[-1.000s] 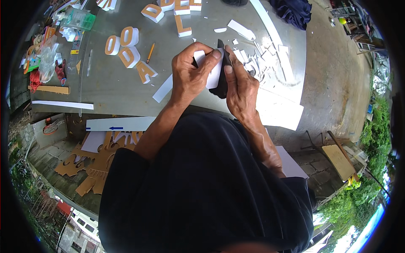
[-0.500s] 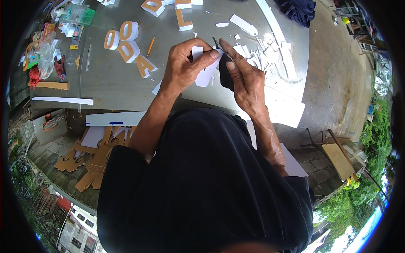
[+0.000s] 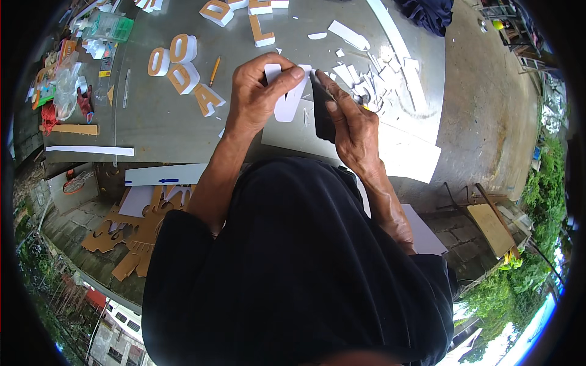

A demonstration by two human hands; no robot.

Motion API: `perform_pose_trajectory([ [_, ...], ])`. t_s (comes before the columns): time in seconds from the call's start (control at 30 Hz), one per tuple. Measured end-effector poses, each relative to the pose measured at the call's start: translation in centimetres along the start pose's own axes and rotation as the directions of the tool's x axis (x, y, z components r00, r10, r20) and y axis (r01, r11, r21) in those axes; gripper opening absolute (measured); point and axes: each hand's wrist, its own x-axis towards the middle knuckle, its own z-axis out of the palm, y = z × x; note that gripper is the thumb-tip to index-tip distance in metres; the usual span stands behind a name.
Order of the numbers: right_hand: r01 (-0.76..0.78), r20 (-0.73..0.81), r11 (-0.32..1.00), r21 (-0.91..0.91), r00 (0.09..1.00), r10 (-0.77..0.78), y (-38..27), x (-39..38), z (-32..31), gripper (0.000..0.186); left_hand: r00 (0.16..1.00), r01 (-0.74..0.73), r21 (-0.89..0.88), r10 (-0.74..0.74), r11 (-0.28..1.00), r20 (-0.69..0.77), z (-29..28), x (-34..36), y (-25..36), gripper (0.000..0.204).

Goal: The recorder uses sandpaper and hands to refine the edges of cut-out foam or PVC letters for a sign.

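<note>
Over the metal table (image 3: pixel 159 122), my left hand (image 3: pixel 256 88) pinches a white letter-shaped piece (image 3: pixel 285 111) between thumb and fingers. The piece has smooth white faces and tapers toward its lower end. Just to its right, my right hand (image 3: pixel 354 122) is closed on a dark flat sheet-like piece (image 3: pixel 323 113), whose exact kind I cannot make out. Its upper end lies close to the white piece's right edge; whether they touch is unclear. A small yellow bit shows beside my right fingers.
Brown-faced white block letters (image 3: pixel 183 47) and a pencil (image 3: pixel 215 70) lie left of my hands. White offcuts (image 3: pixel 384 79) and a white sheet (image 3: pixel 403 155) are on the right. Bags and tools (image 3: pixel 67 91) crowd the far left. Cut brown cardboard (image 3: pixel 134 235) sits below the table edge.
Both hands have shifted slightly left. The white piece has turned more upright, and the dark piece has moved down along its right side, with its upper end lower.
</note>
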Motion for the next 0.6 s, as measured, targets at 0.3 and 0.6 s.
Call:
perform_pose_trajectory([
  [0.3, -0.363, -0.011, 0.93, 0.048, 0.931, 0.364, -1.7, 2.0, -2.0, 0.035, 0.997, -0.055, -0.004, 0.055, 0.998, -0.045, -0.9, 0.0, 0.0, 0.008],
  [0.6, 0.033, -0.11, 0.975, 0.218, 0.994, -0.009, -0.1, 2.5, 1.3, 0.041, 0.994, -0.101, 0.049, 0.102, 0.994, -0.025, 0.6, 0.1, 0.6, 0.017],
])
